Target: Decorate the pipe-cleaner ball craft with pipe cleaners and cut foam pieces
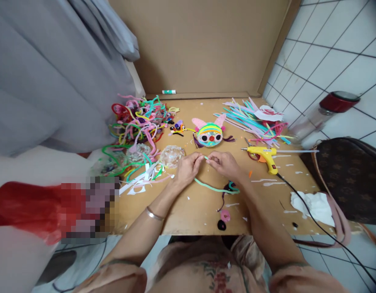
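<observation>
A light green pipe cleaner (pixel 214 187) is pinched at one part between the fingertips of my left hand (pixel 189 167) and my right hand (pixel 223 163). Its rest hangs in a curve below them and passes under my right wrist. Just beyond my hands sits a round animal head (pixel 210 135) with pink ears, a striped top, black eyes and a red nose. A clear crinkled ball (pixel 172 156) lies beside my left hand. Near my right forearm are a dark coil (pixel 229 186), a pink ring (pixel 225 215) and a black disc (pixel 221 225).
A yellow glue gun (pixel 267 157) lies to the right, its cord running off the table. Tangled pipe cleaners (pixel 142 120) pile up at left; straight ones (pixel 251 118) lie back right. A bottle (pixel 328 110), a brown bag (pixel 352 179) and crumpled tissue (pixel 314 206) line the right side.
</observation>
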{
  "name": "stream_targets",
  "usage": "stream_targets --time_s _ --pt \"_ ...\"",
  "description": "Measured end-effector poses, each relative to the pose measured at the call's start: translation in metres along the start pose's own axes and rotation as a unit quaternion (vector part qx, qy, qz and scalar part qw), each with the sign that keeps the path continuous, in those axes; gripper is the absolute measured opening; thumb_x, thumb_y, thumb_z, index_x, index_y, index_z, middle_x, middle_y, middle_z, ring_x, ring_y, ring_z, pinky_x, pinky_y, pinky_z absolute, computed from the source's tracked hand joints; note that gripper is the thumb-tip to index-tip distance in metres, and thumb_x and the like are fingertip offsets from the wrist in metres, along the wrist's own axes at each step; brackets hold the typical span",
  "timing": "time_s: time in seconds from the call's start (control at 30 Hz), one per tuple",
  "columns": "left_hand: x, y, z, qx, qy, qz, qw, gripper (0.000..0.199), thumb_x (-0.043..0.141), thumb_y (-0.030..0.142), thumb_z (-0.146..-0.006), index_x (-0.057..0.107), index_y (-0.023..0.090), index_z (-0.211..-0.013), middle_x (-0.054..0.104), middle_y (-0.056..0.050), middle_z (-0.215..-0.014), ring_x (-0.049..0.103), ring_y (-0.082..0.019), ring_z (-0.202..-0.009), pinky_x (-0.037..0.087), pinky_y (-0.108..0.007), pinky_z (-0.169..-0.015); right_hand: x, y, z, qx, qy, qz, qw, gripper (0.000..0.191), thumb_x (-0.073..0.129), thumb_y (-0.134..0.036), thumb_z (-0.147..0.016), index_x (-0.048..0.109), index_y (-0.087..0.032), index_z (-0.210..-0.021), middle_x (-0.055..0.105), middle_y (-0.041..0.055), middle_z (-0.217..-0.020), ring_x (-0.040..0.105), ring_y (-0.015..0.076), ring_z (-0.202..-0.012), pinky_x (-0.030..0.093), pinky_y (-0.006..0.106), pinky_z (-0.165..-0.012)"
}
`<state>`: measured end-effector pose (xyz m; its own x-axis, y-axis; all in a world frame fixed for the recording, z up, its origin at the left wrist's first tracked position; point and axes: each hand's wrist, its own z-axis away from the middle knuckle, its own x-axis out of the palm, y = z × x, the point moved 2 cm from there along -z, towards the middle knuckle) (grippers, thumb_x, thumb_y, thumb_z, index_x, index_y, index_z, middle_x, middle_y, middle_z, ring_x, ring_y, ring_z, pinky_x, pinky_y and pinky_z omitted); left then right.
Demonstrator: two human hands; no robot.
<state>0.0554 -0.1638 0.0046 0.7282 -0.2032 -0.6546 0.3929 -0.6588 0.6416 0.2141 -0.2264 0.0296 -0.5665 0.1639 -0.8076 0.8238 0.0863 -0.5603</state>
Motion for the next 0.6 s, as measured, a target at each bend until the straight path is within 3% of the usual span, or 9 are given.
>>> stream_targets --time_s 0.2,0.6 --pt "-0.0007 0.0017 -0.0002 -0.037 -0.03 -0.018 0.999 0.034 0.042 0.038 -0.096 0.063 0.017 -0.079 0.049 0.003 -0.056 0.04 -0.01 -0.052 0.032 -0.022 -0.056 0.0036 -0.0033 0.0001 0.016 0.0 0.145 0.989 0.023 0.046 -0.027 -0.097 0.067 -0.019 -0.095 0.075 0.0107 -0.085 0.064 0.0198 -0.07 0.029 0.028 -0.06" --pt "-0.0074 0.0031 -0.0045 -0.042 -0.043 -0.003 0.998 0.032 0.043 0.036 -0.097 0.066 0.018 -0.085 0.06 0.0 -0.064 0.048 -0.011 -0.056 0.036 -0.023 -0.06 0.0014 0.0056 0.0009 -0.089 0.114 0.23 0.962 0.036 0.035 -0.023 -0.101 0.065 -0.017 -0.083 0.067 0.008 -0.071 0.055 0.0188 -0.065 0.03 0.031 -0.065"
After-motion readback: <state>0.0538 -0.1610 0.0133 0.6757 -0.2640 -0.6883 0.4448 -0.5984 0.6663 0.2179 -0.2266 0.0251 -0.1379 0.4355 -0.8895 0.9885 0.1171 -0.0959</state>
